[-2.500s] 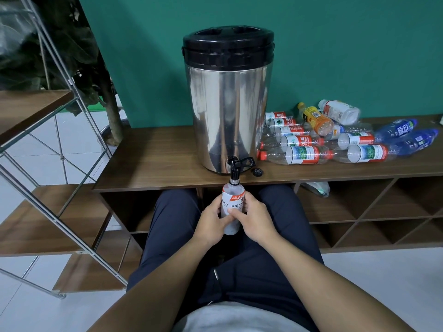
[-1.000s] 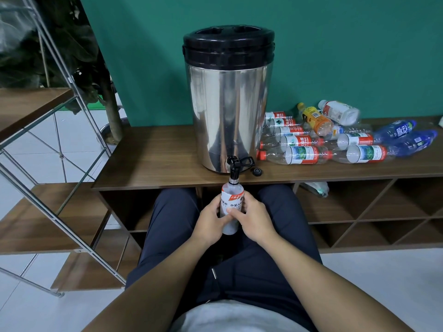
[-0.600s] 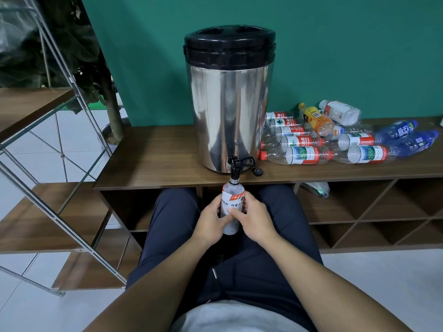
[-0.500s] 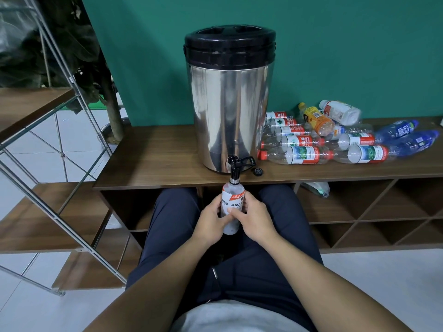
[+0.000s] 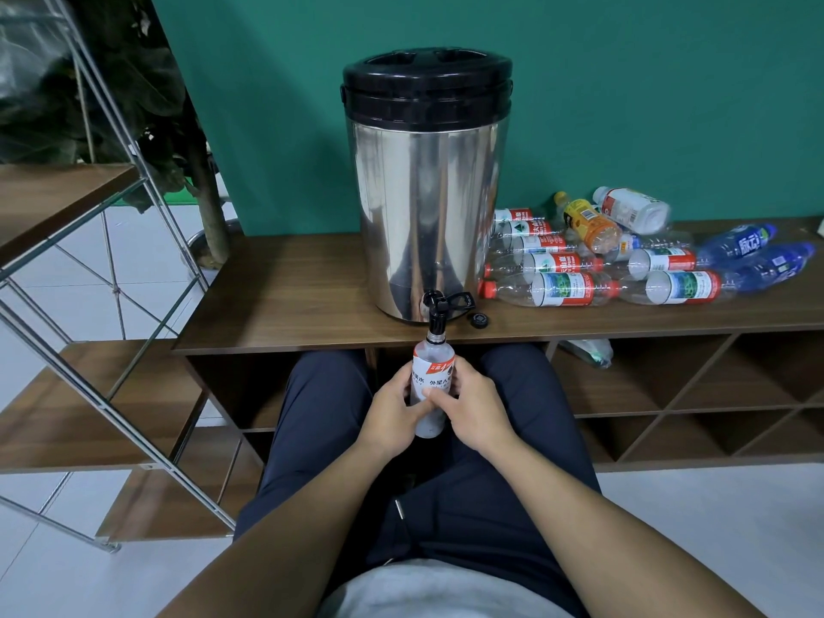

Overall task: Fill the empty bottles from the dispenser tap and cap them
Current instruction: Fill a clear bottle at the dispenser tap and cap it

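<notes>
Clear plastic, white-and-orange label: the bottle (image 5: 431, 385) is standing upright under the dispenser tap (image 5: 434, 315), its open neck meeting the black spout just off the near edge of the table (image 5: 285, 301). Both hands are wrapping it, the left hand (image 5: 394, 410) curling round its left side and the right hand (image 5: 475, 410) round its right, each grip clamped on the bottle body. Across the last couple of seconds nothing is shifting: bottle, hands and spout are keeping the same places, which suggests the filling is simply running on. The water level is too hard to read through the label to judge how full it is.

Just right of the tap, a small black cap (image 5: 478, 320) is lying loose on the table, probably waiting for this bottle. Behind the tap the steel dispenser (image 5: 426, 207) is standing with its black lid on. Farther right, the empty bottles (image 5: 624, 260) are lying heaped on their sides, so most of the task is apparently still waiting. To the left, a metal-framed shelf (image 5: 67, 202) is leaning into view.
</notes>
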Demonstrator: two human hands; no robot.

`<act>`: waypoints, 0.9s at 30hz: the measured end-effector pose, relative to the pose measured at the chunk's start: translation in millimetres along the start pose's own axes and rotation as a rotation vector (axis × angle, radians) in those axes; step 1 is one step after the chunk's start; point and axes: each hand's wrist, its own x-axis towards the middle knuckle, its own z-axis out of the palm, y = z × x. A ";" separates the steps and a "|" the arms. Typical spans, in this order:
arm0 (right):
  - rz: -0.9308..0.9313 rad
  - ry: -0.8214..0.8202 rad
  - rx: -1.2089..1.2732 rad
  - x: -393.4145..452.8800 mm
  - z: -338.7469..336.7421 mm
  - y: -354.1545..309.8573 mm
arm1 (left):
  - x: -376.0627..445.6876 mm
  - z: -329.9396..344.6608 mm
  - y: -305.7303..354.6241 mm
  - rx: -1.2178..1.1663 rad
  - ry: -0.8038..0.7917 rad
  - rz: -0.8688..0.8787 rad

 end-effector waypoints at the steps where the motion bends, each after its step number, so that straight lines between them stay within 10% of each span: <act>1: -0.004 0.002 0.000 -0.1 -0.2 -0.2 | 0.1 0.0 -0.2 0.000 0.000 -0.001; 27: -0.008 0.008 -0.018 -1.7 -1.3 -2.6 | 0.6 0.6 -2.4 -0.006 -0.004 0.001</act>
